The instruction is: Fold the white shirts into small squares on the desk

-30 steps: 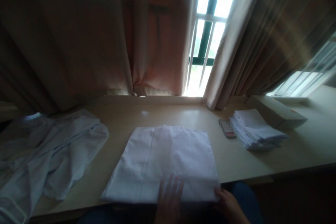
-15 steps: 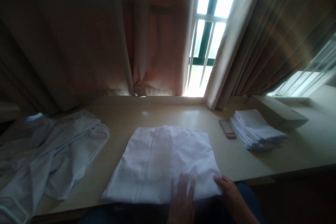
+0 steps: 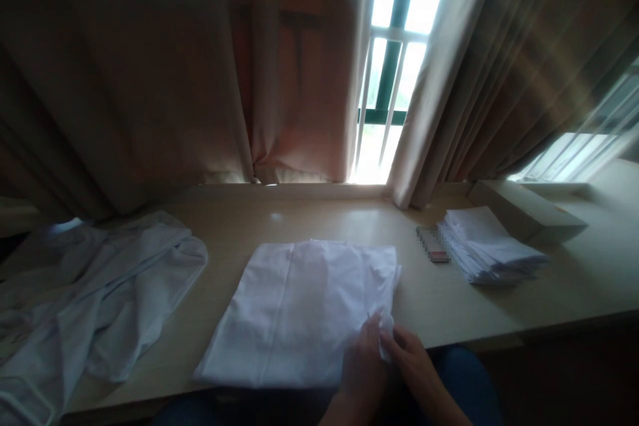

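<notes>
A folded white garment (image 3: pixel 299 313) lies flat on the table in front of me, its near edge along the table's front edge. My left hand (image 3: pixel 366 356) is closed on the fabric near its right front corner, where the cloth bunches up. Close beside it, my right hand (image 3: pixel 410 354) pinches the same right edge between thumb and fingers. Between the two hands the cloth is gathered and partly hidden by the fingers.
At the left lies a crumpled white garment (image 3: pixel 144 293) on the table (image 3: pixel 234 226), with a white hanger (image 3: pixel 30 393) near it. To the right are a blurred-out small flat item (image 3: pixel 433 244), a stack of white papers (image 3: pixel 489 243) and a box (image 3: pixel 529 213). Curtains (image 3: pixel 309 93) hang behind.
My left hand has gone from lying flat on the garment to gripping its right edge. My right hand has moved left, drawing the right front corner inward, and the cloth there is now bunched.
</notes>
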Action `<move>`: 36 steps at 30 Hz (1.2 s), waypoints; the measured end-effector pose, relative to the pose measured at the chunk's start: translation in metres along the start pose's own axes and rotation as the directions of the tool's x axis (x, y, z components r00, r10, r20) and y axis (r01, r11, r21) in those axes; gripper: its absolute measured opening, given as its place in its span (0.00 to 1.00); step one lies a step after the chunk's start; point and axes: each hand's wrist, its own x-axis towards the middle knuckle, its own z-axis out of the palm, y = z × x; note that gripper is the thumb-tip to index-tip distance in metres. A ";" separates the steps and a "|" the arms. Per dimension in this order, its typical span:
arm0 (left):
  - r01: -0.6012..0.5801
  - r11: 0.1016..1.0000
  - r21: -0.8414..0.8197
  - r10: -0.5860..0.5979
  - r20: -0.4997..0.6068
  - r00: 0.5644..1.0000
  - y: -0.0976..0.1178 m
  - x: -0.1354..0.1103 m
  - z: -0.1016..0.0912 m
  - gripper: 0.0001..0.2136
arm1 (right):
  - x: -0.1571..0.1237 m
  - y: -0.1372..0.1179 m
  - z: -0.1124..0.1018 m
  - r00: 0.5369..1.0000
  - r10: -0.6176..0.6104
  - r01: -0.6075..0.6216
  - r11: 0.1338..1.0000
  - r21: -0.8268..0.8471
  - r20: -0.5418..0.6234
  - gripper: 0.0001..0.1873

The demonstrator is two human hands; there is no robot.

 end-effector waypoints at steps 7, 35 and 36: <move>0.009 0.999 0.052 -0.014 0.111 0.994 -0.002 0.003 0.010 0.21 | -0.015 0.010 -0.009 0.987 0.162 -0.152 0.945 0.289 -0.011 0.24; -0.232 0.840 0.491 0.206 0.108 0.973 -0.090 -0.085 -0.023 0.40 | 0.024 0.056 -0.066 0.900 0.434 -0.395 0.787 0.475 0.029 0.19; -0.152 0.832 0.534 0.135 0.072 0.988 -0.100 -0.090 -0.034 0.41 | 0.026 0.052 -0.066 0.893 0.447 -0.419 0.781 0.463 0.054 0.20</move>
